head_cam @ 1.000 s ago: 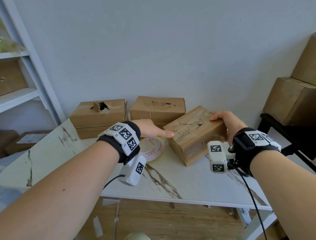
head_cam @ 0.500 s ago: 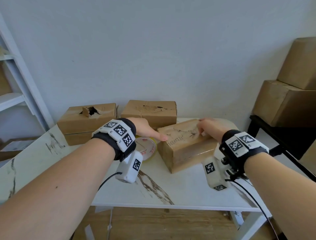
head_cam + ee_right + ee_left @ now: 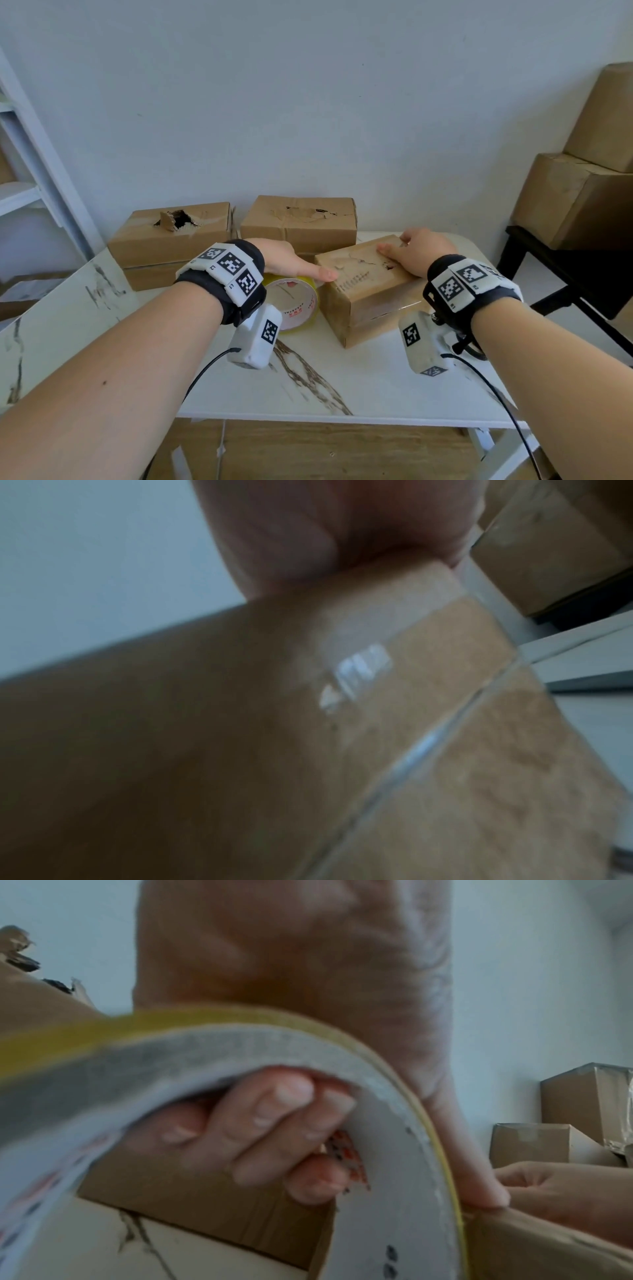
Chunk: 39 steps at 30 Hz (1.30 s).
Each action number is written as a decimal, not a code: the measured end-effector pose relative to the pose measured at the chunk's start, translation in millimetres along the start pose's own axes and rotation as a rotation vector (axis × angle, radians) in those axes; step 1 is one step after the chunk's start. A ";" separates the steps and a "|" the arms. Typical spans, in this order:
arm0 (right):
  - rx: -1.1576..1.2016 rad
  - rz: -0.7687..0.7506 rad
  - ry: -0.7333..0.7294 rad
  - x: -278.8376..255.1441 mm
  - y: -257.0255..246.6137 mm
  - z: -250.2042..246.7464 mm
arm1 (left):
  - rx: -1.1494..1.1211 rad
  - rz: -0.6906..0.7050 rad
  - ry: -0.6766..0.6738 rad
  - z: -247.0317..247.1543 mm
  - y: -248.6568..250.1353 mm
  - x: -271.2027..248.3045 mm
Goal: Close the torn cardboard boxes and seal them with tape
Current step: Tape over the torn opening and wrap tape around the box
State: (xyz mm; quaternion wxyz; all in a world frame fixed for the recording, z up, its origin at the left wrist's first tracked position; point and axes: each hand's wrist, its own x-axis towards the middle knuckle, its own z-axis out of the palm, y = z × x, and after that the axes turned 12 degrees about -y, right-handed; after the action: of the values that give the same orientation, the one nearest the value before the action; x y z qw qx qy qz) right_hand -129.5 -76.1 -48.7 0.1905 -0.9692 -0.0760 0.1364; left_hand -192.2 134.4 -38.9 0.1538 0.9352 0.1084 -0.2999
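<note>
A torn cardboard box [image 3: 363,291] lies at an angle on the white marble table [image 3: 342,383], its cracked top facing up. My right hand [image 3: 418,253] rests flat on that top near the tear; the right wrist view shows the palm [image 3: 325,534] on the box [image 3: 240,723] over clear tape. My left hand [image 3: 291,263] holds a yellow tape roll [image 3: 301,308] upright against the box's left end. Its fingers [image 3: 274,1123] are curled through the roll's core [image 3: 394,1123], and the thumb touches the box's top corner [image 3: 531,1245].
Two more torn boxes stand at the back of the table, one with a ragged hole [image 3: 171,236] and one with a ripped top [image 3: 298,222]. Larger boxes [image 3: 579,198] are stacked on a black stand at the right. A white shelf [image 3: 30,192] stands at the left.
My right hand has slid from the box's far right edge onto its top. The left hand still holds the tape roll against the box. The head view has shifted.
</note>
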 end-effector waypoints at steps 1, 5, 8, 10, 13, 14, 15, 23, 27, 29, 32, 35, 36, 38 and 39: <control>-0.006 -0.013 0.003 1.3 0.7 -1.6 | -0.002 -0.001 0.000 0.1 -0.1 -0.1; 0.012 -0.056 0.019 6.9 6.7 0.3 | -0.037 -0.004 0.000 1.9 -1.0 0.2; 0.067 -0.052 0.034 7.5 10.0 4.6 | -0.068 -0.003 0.007 4.5 -2.7 0.1; 0.161 -0.046 0.008 6.6 11.3 5.4 | -0.073 -0.004 0.007 6.0 -3.3 -0.1; 0.291 0.015 -0.050 3.0 12.0 2.3 | -0.062 -0.010 0.017 6.3 -3.2 -0.2; 0.319 0.045 -0.065 2.1 13.2 0.8 | -0.056 -0.009 0.020 5.8 -3.1 0.0; 0.340 0.071 -0.074 1.7 14.6 0.3 | -0.051 -0.008 0.019 5.3 -2.9 0.4; 0.531 0.020 -0.188 20.1 26.8 2.9 | -0.071 0.001 0.024 5.7 -3.0 3.7; 0.463 0.042 -0.180 9.6 17.5 0.4 | -0.067 -0.004 0.027 6.6 -4.5 3.5; 0.369 0.047 -0.154 4.1 14.8 -0.2 | -0.068 0.000 0.036 8.0 -5.0 3.3; 0.199 -0.012 -0.107 -4.0 9.0 0.4 | -0.124 0.048 0.078 6.4 -4.9 3.4; 0.112 -0.071 -0.025 -3.1 6.4 3.6 | -0.191 0.073 0.169 5.9 -5.2 2.2; 0.105 -0.094 0.002 -4.6 5.1 3.9 | -0.195 0.069 0.185 6.2 -5.5 -0.5; 0.132 -0.150 0.044 -7.0 4.4 6.1 | -0.220 0.061 0.179 5.8 -9.3 -0.4; 0.158 -0.166 0.054 -8.0 3.9 7.1 | -0.233 0.071 0.166 5.9 -13.5 2.2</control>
State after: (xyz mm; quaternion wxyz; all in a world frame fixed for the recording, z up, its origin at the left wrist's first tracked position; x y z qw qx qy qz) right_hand -138.8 -78.9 -54.7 0.2791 -0.9448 -0.1400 0.0995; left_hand -197.5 145.1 -47.8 0.2625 0.9359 0.1217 -0.2012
